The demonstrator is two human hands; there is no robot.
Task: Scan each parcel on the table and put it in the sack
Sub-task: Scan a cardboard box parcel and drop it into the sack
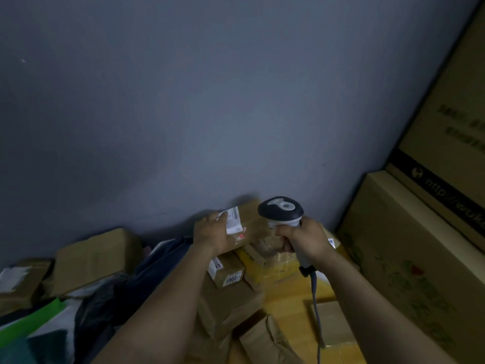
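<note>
Scan step: left hand (210,233) grips 1 brown taped cardboard parcel (250,223), white label up. Right hand (301,239) is curled round the grey-and-white handheld scanner (280,209). Next, likely: aim at the label, then bag it.

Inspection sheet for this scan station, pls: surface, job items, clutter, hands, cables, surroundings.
Surface: yellow wooden table, largely covered by parcels.
Job's things: brown cardboard parcel with white label lifted; brown taped parcels piled below; black-and-white handheld scanner beside it.
Clutter: dark and green-white bags at left; sack not identifiable.
Hands: left hand grips the labelled parcel; right hand grips the scanner.
Cables: grey scanner cable hangs over the table.
Surroundings: grey wall; large cardboard cartons at right.
</note>
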